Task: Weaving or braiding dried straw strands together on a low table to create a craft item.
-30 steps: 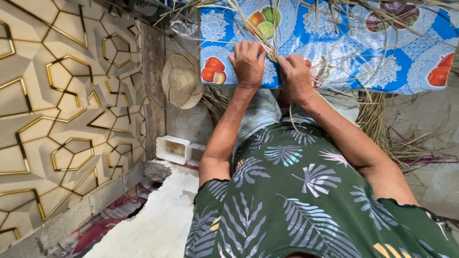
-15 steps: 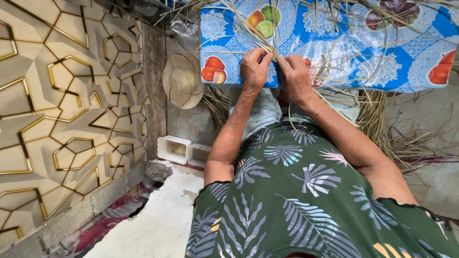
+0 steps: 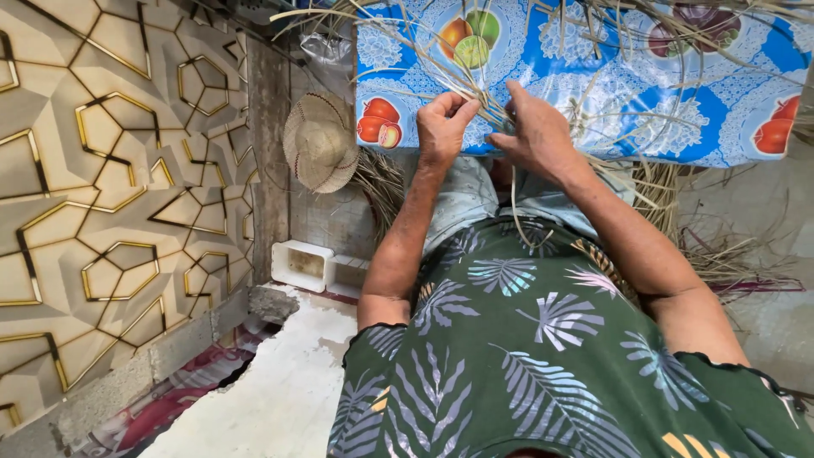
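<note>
Long dry straw strands (image 3: pixel 475 89) lie across a table covered with a blue fruit-patterned oilcloth (image 3: pixel 729 93). My left hand (image 3: pixel 441 127) rests at the table's near edge with its fingers pinched on a bunch of these strands. My right hand (image 3: pixel 536 129) is just to its right, thumb and fingers holding strands where they meet. A few loose strands hang down from my hands over my green leaf-print shirt.
A woven straw hat (image 3: pixel 320 142) hangs on the wall under the table's left end. A white rectangular tray (image 3: pixel 305 265) sits on the floor by the wall. Heaps of straw (image 3: pixel 704 246) lie under the table at right. A gold-lined geometric wall panel (image 3: pixel 119 195) fills the left.
My left hand has closed from lying flat on the cloth to pinching the strands. My right hand has lifted and shifted slightly right, pulling the strands apart.
</note>
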